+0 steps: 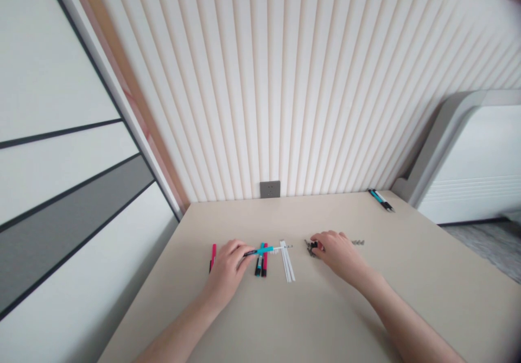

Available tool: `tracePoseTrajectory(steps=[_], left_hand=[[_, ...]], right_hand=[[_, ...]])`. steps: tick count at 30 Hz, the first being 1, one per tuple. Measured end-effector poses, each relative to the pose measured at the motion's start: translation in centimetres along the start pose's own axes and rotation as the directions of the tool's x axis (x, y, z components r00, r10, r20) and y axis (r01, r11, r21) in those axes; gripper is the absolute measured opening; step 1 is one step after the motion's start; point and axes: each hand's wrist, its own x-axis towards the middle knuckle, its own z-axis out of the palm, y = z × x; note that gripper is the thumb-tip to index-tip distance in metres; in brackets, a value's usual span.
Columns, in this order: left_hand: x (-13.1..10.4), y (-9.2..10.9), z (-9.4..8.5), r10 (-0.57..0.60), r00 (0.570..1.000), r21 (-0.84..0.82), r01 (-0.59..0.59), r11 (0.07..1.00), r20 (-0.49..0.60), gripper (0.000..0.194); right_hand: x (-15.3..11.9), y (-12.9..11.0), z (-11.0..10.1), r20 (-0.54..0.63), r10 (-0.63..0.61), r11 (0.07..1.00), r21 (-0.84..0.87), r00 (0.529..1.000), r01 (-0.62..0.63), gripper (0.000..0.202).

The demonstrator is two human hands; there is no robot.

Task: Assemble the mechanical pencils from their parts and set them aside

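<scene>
Turquoise and black, the barrel (264,250) sits pinched near its dark end in my left hand (228,268), raised above the bench (325,319), with a thin white rod (278,248) sticking out of its free end towards the right. My right hand (340,252) has its fingers curled down at a cluster of small dark pieces (310,249); from where I sit I cannot tell whether it has one gripped or is only touching them. Pieces that small could, I judge, scatter or roll if those fingertips pressed off-centre or swept sideways, and the small grey pieces (358,242) just beyond the same hand could be knocked by its knuckles. My left worry is the rod: with the barrel tipped nose-down, a slack fit might let it slide out, and a low pass could catch the white sticks (287,265) or the short turquoise (259,260) and pink barrels (265,260) lying beneath. The pens (381,201) by the far right corner look safely apart.
</scene>
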Motion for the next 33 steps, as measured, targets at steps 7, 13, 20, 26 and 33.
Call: tracePoseTrajectory(steps=[7,13,20,26,33], left_hand=[[-0.1,0.0,-0.1,-0.004,1.000,-0.003,0.004,1.000,0.013,0.015],[-0.2,-0.3,0.2,0.003,1.000,0.003,-0.003,1.000,0.028,0.013],[-0.2,-0.4,0.2,-0.004,0.999,0.000,0.004,1.000,0.046,0.012],[-0.2,-0.4,0.2,0.001,0.999,-0.008,-0.001,1.000,0.053,0.011],[-0.2,-0.3,0.2,0.007,0.999,-0.024,-0.006,1.000,0.050,0.012]], right_hand=[[-0.1,0.1,0.2,0.032,-0.015,1.000,-0.010,0.999,0.016,0.014],[-0.1,-0.1,0.1,0.036,-0.005,1.000,0.030,0.999,0.004,0.016],[0.1,-0.3,-0.1,0.074,0.038,0.989,0.139,0.997,-0.048,0.013],[0.5,-0.5,-0.8,0.007,0.157,0.857,0.495,0.988,-0.140,0.022],[0.7,-1.6,-1.9,0.084,0.242,0.382,0.908,0.967,-0.175,0.044]])
